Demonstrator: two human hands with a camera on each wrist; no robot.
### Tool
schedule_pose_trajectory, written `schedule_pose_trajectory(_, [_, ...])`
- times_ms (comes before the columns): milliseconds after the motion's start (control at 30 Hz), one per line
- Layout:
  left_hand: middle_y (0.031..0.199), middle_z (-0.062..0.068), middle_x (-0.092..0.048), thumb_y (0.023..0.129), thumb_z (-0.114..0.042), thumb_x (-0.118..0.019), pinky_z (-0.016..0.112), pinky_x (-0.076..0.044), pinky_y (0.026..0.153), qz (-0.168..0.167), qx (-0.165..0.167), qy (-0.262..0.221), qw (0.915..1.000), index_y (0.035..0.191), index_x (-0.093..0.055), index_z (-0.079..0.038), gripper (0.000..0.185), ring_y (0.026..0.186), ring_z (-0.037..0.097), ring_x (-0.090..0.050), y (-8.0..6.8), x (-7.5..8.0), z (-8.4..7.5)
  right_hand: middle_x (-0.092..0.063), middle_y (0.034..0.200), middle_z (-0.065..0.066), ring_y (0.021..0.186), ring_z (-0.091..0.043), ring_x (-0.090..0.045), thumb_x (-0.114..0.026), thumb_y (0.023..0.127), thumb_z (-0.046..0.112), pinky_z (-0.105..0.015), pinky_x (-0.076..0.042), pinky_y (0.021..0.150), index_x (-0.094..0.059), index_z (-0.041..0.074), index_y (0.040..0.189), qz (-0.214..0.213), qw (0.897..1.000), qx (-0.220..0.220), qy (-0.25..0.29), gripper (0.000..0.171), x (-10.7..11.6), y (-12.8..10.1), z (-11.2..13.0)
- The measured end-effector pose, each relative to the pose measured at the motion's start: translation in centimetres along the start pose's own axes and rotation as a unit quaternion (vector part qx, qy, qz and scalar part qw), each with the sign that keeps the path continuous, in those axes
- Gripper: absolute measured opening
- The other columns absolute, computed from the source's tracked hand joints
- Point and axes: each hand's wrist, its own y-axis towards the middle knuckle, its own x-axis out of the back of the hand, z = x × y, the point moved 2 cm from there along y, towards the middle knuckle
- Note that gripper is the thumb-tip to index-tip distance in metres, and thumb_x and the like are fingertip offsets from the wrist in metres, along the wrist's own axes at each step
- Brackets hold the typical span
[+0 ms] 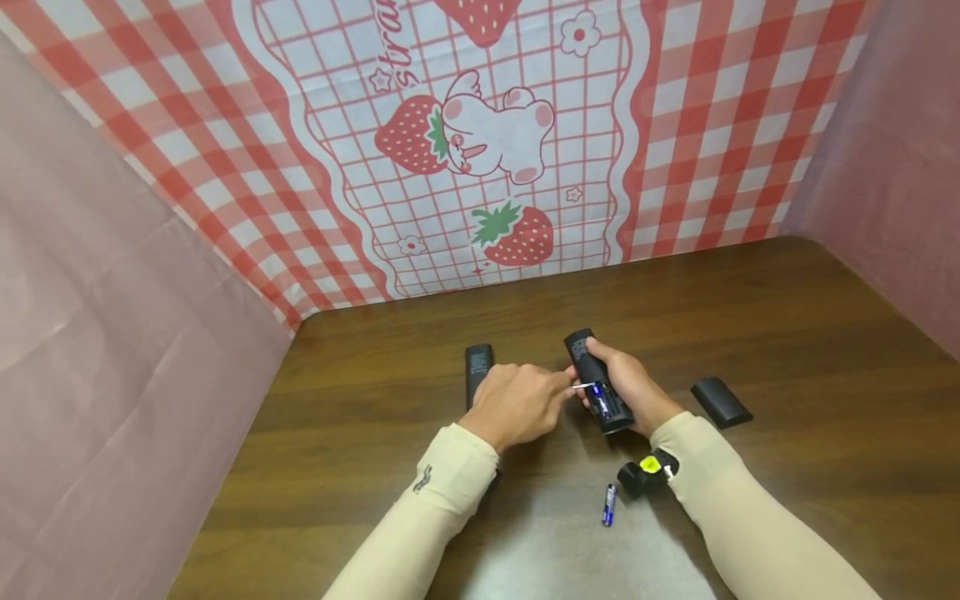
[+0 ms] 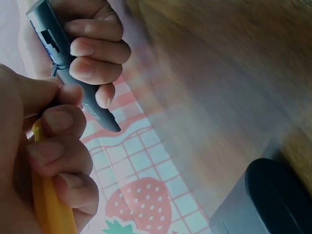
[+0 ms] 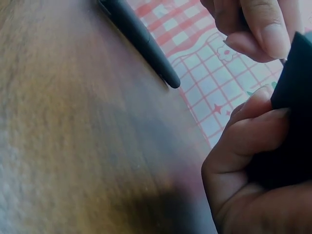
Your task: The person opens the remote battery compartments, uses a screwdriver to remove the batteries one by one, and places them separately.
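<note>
My right hand [image 1: 626,379] grips a black remote control [image 1: 579,346], its back turned up and its battery compartment uncovered. A blue battery [image 1: 597,390] shows inside the compartment. In my left hand [image 1: 521,400] is a slim screwdriver; its yellow handle [image 2: 51,204] runs under the curled fingers in the left wrist view. The thin metal shaft [image 1: 583,386] reaches the compartment's edge beside the battery. The right wrist view shows the remote's dark body [image 3: 278,156] wrapped by my right fingers, with the left fingertips [image 3: 275,41] close by.
A second black remote [image 1: 478,362] lies left, partly behind my left hand. A loose blue battery [image 1: 610,505] lies on the wooden table [image 1: 360,442] near my right wrist. Farther right sits a black battery cover [image 1: 722,402]. A strawberry-patterned cloth [image 1: 487,150] stands behind the table.
</note>
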Motion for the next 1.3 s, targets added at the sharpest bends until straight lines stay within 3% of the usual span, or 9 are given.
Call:
schedule_pose_trajectory(167, [0.068,-0.011,-0.060,0.103,-0.040,-0.052,0.029,-0.037,0.043,0.026,0.002,-0.015,0.9996,0.098,-0.076,-0.027,0.027,0.051,0.008,-0.049,0.21,-0.04,-0.12,-0.067,0.087,0.000,0.063,-0.009,-0.062,-0.033,0.108,0.045,-0.023,-0.052,0.058,-0.047,-0.009,0.123,0.000,1.000,-0.007,-0.008,0.059,0.15,0.03,-0.11])
schedule_pose_trajectory(333, [0.065,-0.011,-0.056,0.103,-0.040,-0.052,0.029,-0.037,0.043,0.035,0.000,-0.021,0.9992,0.093,-0.074,-0.025,0.028,0.050,0.009,-0.048,0.20,-0.11,-0.16,-0.066,0.084,-0.002,0.063,-0.009,-0.061,-0.033,0.108,0.047,-0.022,-0.051,0.057,-0.052,-0.007,0.116,0.002,1.000,-0.016,-0.015,0.058,0.15,-0.02,-0.04])
schedule_pose_trajectory(533, [0.065,-0.011,-0.056,0.103,-0.040,-0.053,0.030,-0.039,0.044,0.032,-0.002,-0.015,0.9994,0.092,-0.073,-0.024,0.028,0.049,0.009,-0.048,0.00,-0.24,-0.15,-0.066,0.084,-0.001,0.064,-0.008,-0.061,-0.032,0.108,0.047,-0.022,-0.051,0.058,-0.054,-0.007,0.114,0.011,0.999,-0.021,-0.026,0.059,0.06,-0.04,0.04])
schedule_pose_trajectory(900, [0.066,-0.012,-0.057,0.103,-0.039,-0.054,0.028,-0.036,0.043,0.023,-0.002,-0.025,0.9994,0.087,-0.071,-0.024,0.028,0.051,0.007,-0.048,-0.29,-0.34,-0.13,-0.066,0.088,-0.002,0.065,-0.008,-0.061,-0.032,0.107,0.047,-0.021,-0.051,0.058,-0.043,-0.010,0.130,0.005,0.999,-0.026,-0.035,0.063,0.17,-0.06,-0.11])
schedule_pose_trajectory(1300, [0.068,-0.013,-0.059,0.102,-0.038,-0.055,0.030,-0.041,0.047,0.013,0.005,-0.032,0.9994,0.085,-0.069,-0.024,0.027,0.056,0.007,-0.052,-0.53,-0.38,-0.12,-0.066,0.085,-0.003,0.065,-0.009,-0.061,-0.030,0.108,0.045,-0.022,-0.051,0.058,-0.046,-0.011,0.127,-0.003,0.998,-0.022,-0.063,0.061,0.09,0.08,0.01])
